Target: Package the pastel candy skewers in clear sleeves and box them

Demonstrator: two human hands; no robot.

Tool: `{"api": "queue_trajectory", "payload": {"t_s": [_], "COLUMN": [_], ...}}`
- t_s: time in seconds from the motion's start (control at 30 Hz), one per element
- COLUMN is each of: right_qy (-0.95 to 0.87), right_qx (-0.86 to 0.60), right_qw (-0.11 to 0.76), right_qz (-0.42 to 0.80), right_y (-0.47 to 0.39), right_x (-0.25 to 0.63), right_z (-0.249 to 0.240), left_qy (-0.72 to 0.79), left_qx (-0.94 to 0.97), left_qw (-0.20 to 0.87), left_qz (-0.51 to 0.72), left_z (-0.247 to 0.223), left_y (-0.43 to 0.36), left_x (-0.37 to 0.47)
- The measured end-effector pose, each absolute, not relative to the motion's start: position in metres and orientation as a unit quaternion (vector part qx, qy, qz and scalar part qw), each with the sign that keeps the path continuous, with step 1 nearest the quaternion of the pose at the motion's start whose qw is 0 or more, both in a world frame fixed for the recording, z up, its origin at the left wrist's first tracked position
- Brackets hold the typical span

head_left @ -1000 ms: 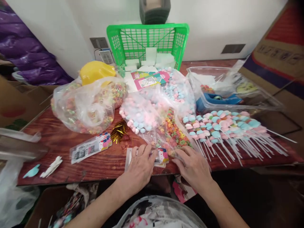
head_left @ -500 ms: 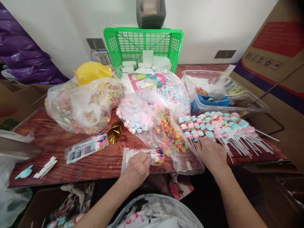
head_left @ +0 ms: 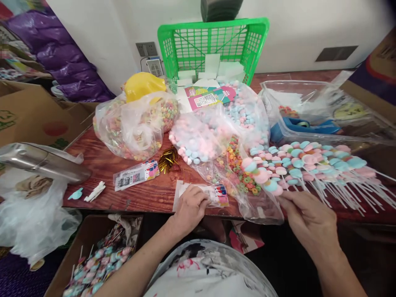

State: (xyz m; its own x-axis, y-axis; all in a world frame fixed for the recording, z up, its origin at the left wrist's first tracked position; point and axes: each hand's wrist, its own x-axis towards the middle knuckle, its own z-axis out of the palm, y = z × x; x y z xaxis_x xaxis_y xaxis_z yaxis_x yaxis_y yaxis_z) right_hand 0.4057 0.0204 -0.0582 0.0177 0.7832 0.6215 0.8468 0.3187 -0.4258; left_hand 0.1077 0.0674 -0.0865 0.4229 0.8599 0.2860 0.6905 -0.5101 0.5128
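My right hand (head_left: 309,220) pinches a marshmallow skewer (head_left: 261,175), pink and blue marshmallows with small rings on a stick. It is lifted over the front of the clear bag of colourful cereal rings (head_left: 243,175). To its right lies a pile of similar marshmallow skewers (head_left: 309,159), white sticks pointing toward me. My left hand (head_left: 192,206), fingers bent together, grips the small printed plastic bags (head_left: 216,194) at the table's front edge. Its fingertips partly hide the bags. Gold twist ties (head_left: 168,159) lie just beyond, beside another stack of printed bags (head_left: 136,175).
Bags of marshmallows (head_left: 198,136) and cereal rings (head_left: 130,128) fill the table's middle. Behind stands a green basket (head_left: 213,25). A clear tub (head_left: 293,85) holds a blue tape dispenser (head_left: 309,125). At left are a steel flask (head_left: 46,163) and, below, a box of finished skewers (head_left: 103,264).
My right hand has drawn a marshmallow skewer from the pile and brought it toward me. My left hand stays on the printed bags. The view has swung left.
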Motion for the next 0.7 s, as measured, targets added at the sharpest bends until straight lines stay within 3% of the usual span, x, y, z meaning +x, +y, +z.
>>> {"api": "queue_trajectory", "payload": {"t_s": [0.2,0.43,0.7], "right_qy": [-0.767,-0.792,-0.827], "right_qx": [-0.576,-0.548,-0.499], "right_qw": [0.282,0.269,0.257], "right_qz": [-0.005,0.008,0.014], "right_y": [0.005,0.011,0.015], "right_x": [0.407,0.413,0.413], "right_z": [-0.068,-0.068,-0.069], "left_qy": [0.449,0.468,0.466], "left_qx": [0.853,0.763,0.754], "left_qw": [0.155,0.312,0.332], "left_qz": [0.214,0.318,0.322], "left_z": [-0.086,-0.089,-0.092], "left_y": [0.066,0.08,0.083], "left_x": [0.096,0.091,0.089]}}
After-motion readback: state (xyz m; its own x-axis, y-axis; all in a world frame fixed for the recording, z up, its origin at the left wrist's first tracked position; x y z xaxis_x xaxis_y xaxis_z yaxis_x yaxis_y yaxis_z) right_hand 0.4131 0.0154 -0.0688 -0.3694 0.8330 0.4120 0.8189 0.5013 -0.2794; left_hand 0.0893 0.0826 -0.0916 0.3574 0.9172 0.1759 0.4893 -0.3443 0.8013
